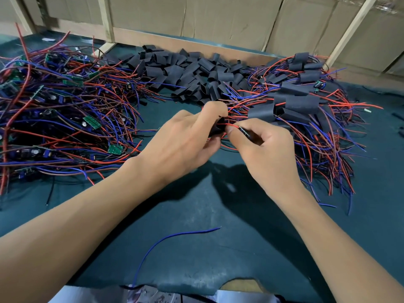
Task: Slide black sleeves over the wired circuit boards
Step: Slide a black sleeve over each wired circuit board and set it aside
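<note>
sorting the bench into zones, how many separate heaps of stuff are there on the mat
3: bare wired boards at left, loose black sleeves at back centre, sleeved boards at right. Smaller clusters may be hidden behind the hands.

Your left hand (pixel 183 138) covers most of the black sleeve (pixel 216 127) it grips, so you cannot tell whether a board sits inside. Left of that hand, the pile of wired boards (pixel 54 110) runs off the picture's edge. Both your forearms are cut off below.
</note>
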